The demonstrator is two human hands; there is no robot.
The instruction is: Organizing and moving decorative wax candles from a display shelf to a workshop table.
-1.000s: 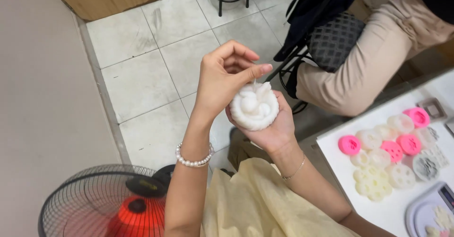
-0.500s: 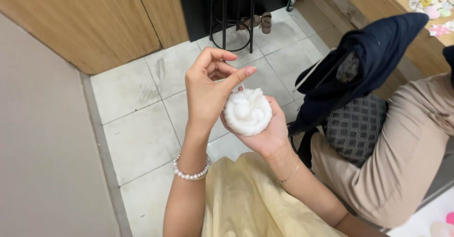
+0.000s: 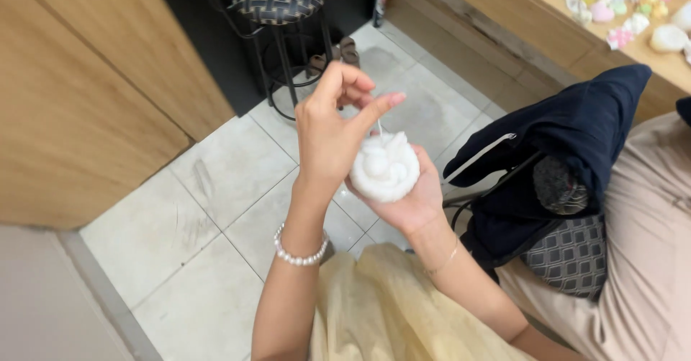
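Pearl bracelet (image 3: pixel 301 254), thin chain bracelet (image 3: pixel 445 260), pale-yellow garment (image 3: pixel 389 310)

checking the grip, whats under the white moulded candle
The right hand cups the white moulded candle from below, palm and fingers against its underside. The candle covers its own base and most of the palm. The left hand pinches the wick at the top.

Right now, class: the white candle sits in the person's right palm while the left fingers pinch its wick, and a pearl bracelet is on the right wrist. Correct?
Not quite. The head view shows the pearl bracelet on the left wrist. The candle does sit in the right hand, with the left fingers at its wick.
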